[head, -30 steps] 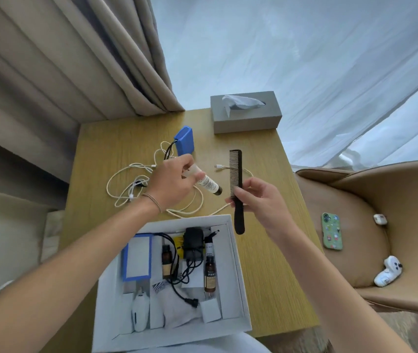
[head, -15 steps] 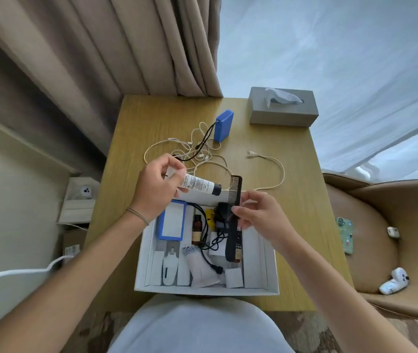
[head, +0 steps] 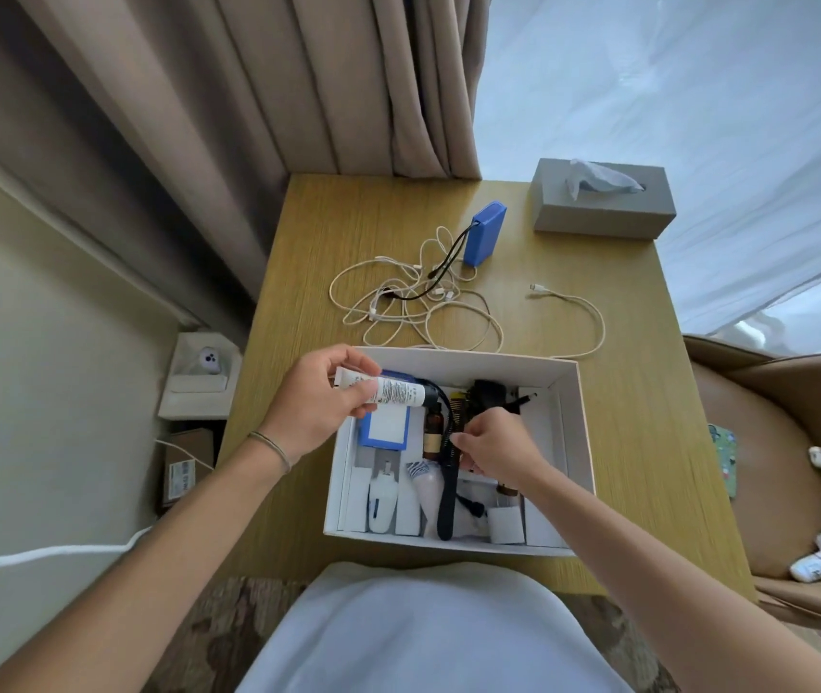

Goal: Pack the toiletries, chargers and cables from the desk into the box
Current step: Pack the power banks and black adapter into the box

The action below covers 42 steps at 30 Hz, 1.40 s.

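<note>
My right hand [head: 495, 445] covers the middle of the black comb [head: 449, 485], so I cannot see the teeth it pinches; only the handle end shows, pointing toward me inside the white box [head: 579, 432], long axis running near to far. The charger under that hand is mostly hidden. My left hand [head: 316, 402] grips a white tube [head: 388, 391] above the box's far-left corner, fingers curled round its crimped end, black cap pointing right, axis lying left to right. White cables [head: 428, 307] and a blue power bank [head: 484, 234] lie on the desk [head: 648, 392] beyond.
</note>
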Motion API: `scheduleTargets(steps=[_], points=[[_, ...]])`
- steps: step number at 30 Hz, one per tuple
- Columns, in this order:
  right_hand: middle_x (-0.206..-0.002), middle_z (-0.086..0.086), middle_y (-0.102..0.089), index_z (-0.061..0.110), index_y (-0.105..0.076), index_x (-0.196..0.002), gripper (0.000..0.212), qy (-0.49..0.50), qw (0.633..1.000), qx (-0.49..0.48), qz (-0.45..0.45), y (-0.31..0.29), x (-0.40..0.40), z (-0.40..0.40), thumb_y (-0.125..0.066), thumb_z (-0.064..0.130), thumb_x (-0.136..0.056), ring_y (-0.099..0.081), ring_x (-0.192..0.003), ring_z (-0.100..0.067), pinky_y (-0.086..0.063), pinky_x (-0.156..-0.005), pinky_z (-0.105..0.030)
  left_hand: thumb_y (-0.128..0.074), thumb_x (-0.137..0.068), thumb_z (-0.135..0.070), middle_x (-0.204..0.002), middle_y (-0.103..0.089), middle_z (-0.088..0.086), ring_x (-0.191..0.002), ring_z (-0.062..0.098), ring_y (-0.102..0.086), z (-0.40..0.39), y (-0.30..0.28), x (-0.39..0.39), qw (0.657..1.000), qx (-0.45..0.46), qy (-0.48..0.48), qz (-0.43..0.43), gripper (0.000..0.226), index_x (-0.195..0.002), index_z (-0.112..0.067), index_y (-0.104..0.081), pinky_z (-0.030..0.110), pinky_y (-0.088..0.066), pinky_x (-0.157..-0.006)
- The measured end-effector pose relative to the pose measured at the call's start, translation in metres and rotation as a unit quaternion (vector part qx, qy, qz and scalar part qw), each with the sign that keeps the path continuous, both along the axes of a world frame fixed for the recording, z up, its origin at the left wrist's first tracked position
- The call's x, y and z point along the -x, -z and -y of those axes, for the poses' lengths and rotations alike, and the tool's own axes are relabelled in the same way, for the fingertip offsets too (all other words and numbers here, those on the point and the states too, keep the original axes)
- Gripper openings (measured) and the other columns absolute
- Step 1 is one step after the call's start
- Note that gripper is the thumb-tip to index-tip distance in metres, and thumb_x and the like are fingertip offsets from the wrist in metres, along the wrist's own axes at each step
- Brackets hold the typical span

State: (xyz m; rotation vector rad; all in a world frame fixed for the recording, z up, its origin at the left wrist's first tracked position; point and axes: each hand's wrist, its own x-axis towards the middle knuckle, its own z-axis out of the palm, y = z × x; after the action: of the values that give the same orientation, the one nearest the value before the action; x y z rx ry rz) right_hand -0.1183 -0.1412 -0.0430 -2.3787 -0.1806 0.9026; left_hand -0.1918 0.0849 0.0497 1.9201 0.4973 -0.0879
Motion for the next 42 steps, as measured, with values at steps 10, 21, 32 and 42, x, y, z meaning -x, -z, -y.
scheduleTargets(steps=[10, 21, 32, 42], points=[[-0.064, -0.001, -0.071, 0.017, -0.072, -0.073, 0.034, -0.010, 0.997, 0.018, 0.068, -0.008, -0.003, 0.008, -0.058, 0.035, -0.099, -0.068, -0.059, -0.018, -0.056, -0.058, -0.036, -0.074, -0.084, -0.021, -0.065, -0.058, -0.008, -0.052, 0.005, -0.050, 0.025, 0.005, 0.007, 0.985, -0.131, 0.109, -0.003, 0.009, -0.086, -0.028, -0.069, 0.020, -0.042, -0.045], [-0.064, 0.006, -0.068, 0.021, -0.075, -0.086, 0.016, 0.030, 0.997, -0.031, 0.068, -0.034, -0.003, 0.032, -0.061, 0.023, -0.095, -0.062, -0.054, -0.004, -0.046, -0.052, -0.021, -0.077, -0.080, -0.021, -0.089, -0.067, -0.007, -0.082, 0.012, -0.064, 0.078, 0.053, 0.003, 0.959, -0.127, 0.216, -0.133, 0.021, -0.091, -0.032, -0.063, 0.021, -0.049, -0.059], [-0.062, 0.007, -0.067, 0.020, -0.074, -0.084, 0.016, 0.040, 0.995, -0.062, 0.067, -0.040, -0.004, 0.040, -0.063, 0.022, -0.095, -0.060, -0.053, -0.002, -0.045, -0.052, -0.018, -0.065, -0.091, -0.027, -0.100, -0.068, -0.006, -0.088, 0.014, -0.062, 0.087, 0.064, -0.003, 0.937, -0.263, 0.218, -0.081, 0.012, -0.103, -0.027, -0.065, 0.029, -0.055, -0.074], [-0.060, 0.004, -0.069, 0.024, -0.071, -0.084, 0.014, 0.050, 0.984, -0.143, 0.092, -0.070, -0.049, 0.037, -0.062, 0.025, -0.096, -0.057, -0.049, -0.002, -0.044, -0.051, -0.020, -0.060, -0.090, -0.025, -0.081, -0.066, -0.016, -0.072, 0.000, -0.057, 0.069, 0.024, -0.045, 0.947, -0.270, 0.166, 0.048, 0.010, -0.093, -0.031, -0.067, 0.015, -0.041, -0.061]])
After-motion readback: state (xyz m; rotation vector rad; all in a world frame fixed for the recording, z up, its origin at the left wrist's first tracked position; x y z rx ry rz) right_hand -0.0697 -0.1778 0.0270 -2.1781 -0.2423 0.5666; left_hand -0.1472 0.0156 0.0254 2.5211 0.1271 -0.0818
